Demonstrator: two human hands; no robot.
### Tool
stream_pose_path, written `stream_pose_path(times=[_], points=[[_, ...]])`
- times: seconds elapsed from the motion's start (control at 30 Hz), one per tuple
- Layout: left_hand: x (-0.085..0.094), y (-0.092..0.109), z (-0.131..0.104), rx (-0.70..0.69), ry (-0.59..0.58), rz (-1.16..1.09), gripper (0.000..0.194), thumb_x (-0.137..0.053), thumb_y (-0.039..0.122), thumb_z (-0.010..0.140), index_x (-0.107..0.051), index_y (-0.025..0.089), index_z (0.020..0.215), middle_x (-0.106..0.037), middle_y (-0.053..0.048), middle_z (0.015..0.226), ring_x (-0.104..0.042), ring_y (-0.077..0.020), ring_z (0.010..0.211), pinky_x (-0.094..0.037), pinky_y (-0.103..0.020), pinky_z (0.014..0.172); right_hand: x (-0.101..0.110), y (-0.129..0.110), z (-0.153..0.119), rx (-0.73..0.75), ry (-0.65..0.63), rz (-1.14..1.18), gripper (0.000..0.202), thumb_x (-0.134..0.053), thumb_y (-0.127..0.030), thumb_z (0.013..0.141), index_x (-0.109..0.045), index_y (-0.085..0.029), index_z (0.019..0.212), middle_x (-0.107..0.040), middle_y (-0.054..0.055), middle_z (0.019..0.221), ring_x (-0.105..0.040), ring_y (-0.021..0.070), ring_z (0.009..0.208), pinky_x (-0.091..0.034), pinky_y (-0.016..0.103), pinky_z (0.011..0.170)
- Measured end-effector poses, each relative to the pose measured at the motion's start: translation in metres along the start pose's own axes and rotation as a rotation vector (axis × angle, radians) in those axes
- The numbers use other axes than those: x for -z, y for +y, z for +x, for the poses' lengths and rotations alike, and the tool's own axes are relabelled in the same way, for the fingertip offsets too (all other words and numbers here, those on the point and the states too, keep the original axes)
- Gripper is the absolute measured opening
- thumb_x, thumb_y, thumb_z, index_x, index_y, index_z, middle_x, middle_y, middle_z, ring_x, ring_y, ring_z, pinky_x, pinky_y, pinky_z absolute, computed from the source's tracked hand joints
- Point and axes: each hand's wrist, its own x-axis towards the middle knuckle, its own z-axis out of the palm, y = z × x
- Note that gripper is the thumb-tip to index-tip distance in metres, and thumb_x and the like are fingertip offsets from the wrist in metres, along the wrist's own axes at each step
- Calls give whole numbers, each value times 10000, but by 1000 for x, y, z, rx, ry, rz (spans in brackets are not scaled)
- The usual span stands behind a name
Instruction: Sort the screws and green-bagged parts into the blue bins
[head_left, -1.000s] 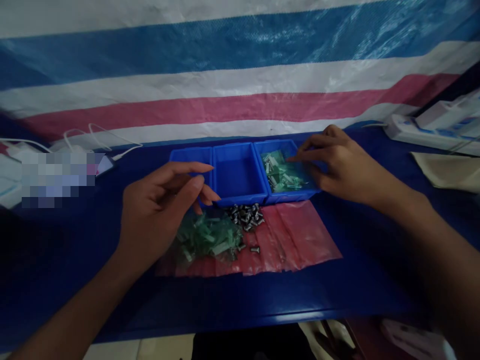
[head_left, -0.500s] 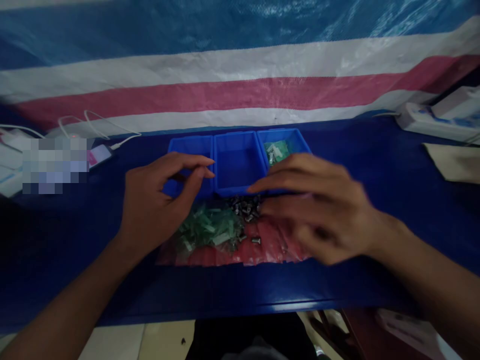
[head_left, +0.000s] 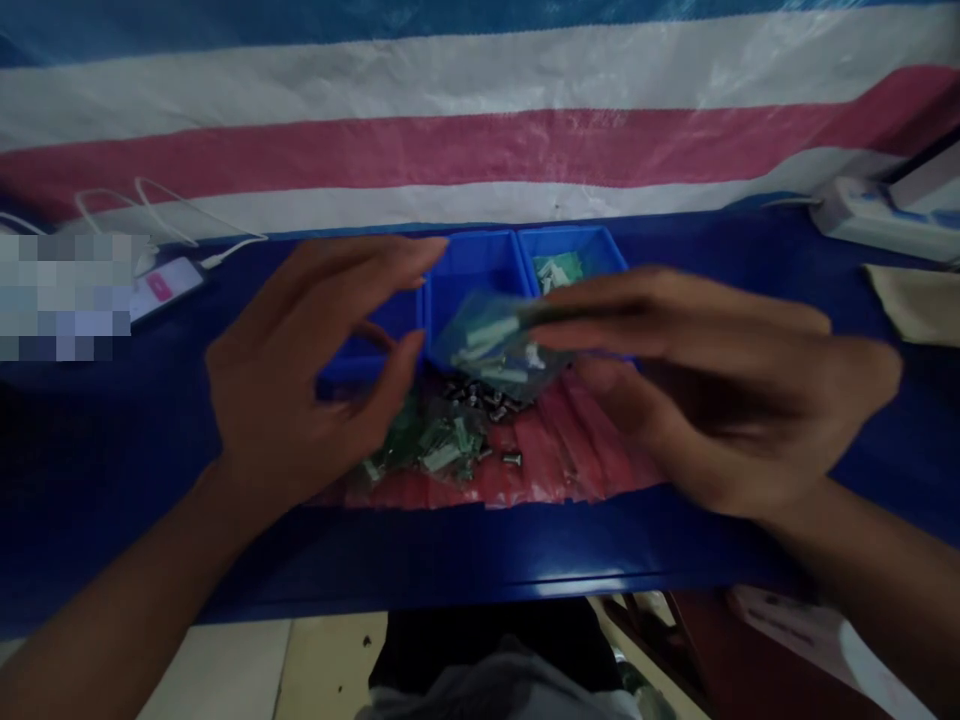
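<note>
Beyond both my hands: sheet [head_left: 480,145] striped blue, white and pink | Left of my left hand [head_left: 292,370]: phone-like device [head_left: 166,290], white cable [head_left: 234,250] at its end | Beyond my right hand [head_left: 720,390], rightward: white power strip [head_left: 859,215]; nearer me, beige flat piece [head_left: 913,305]

Glossy blue desk [head_left: 480,555], and sitting on it is the middle blue bin [head_left: 476,262], with the left blue bin [head_left: 397,312] and right blue bin [head_left: 566,239] snug against its sides! Just on its near side, red plastic bags [head_left: 555,440] lie flat, overlapping. Well to its left, a phone [head_left: 169,290], white cable [head_left: 231,250] plugged in! Far out to its right, a white power strip [head_left: 862,213] and a beige sheet [head_left: 911,305].
</note>
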Motion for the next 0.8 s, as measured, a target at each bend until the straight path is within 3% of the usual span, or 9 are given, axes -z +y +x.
stream_pose_path(times=[0.07,0.17,0.3,0.4,0.47,0.57,0.7,0.8], points=[[0,7,-1,15,-28,-55,374,-806,251,916,-765,362,1271,-718,27,1375,-710,-271,1168,-650,-327,800,0,-2,0,-91,45,92,408,-691,-102,949,-815,-433,1155,-756,-54,1332,-711,266,1289,-639,491,1072],[-2,14,-8,160,-11,-147,247,-823,391,912,-794,337,1151,-752,-34,1269,-708,-334,1174,-673,-370,707,-4,-2,2,-169,1,242,402,-739,-75,906,-827,-403,1121,-725,-46,1397,-658,288,1376,-678,465,1009],[-1,19,-26,377,34,-337,287,-758,510,951,-769,351,1189,-761,-62,1132,-737,-342,1093,-669,-396,648,-7,-1,2,-83,10,148,380,-776,-149,921,-814,-462,1134,-816,-58,1130,-787,262,1087,-709,432,861],[2,22,-29,415,39,-403,292,-740,523,954,-763,378,1207,-761,-57,1089,-741,-347,1079,-667,-416,654,-5,0,-3,62,0,-95,396,-801,-280,935,-760,-531,1239,-832,-71,998,-792,245,810,-699,441,705],[4,24,-23,395,36,-387,276,-752,511,945,-770,397,1195,-764,-48,1090,-738,-352,1093,-672,-433,676,-5,-1,-7,68,-12,-180,425,-794,-343,942,-717,-585,1283,-832,-86,1014,-787,250,766,-680,447,630],[2,27,-7,307,16,-292,204,-788,420,923,-800,429,1126,-775,-15,1140,-741,-336,1094,-679,-449,736,-7,-2,-10,-106,35,-111,429,-739,-351,988,-674,-627,1311,-819,-98,1066,-801,244,828,-689,433,655],[0,31,8,106,82,-145,87,-754,416,943,-840,415,936,-817,20,1054,-758,-300,1032,-686,-451,790,-9,-1,-6,-273,142,136,362,-744,-247,988,-749,-517,1230,-808,-80,1095,-821,235,874,-711,405,733],[4,31,11,-11,51,-21,119,-807,374,914,-834,399,801,-828,35,951,-756,-293,1060,-687,-451,848,-10,0,-3,-361,92,371,303,-722,-214,993,-807,-463,1141,-819,-70,972,-825,236,777,-717,389,673]])
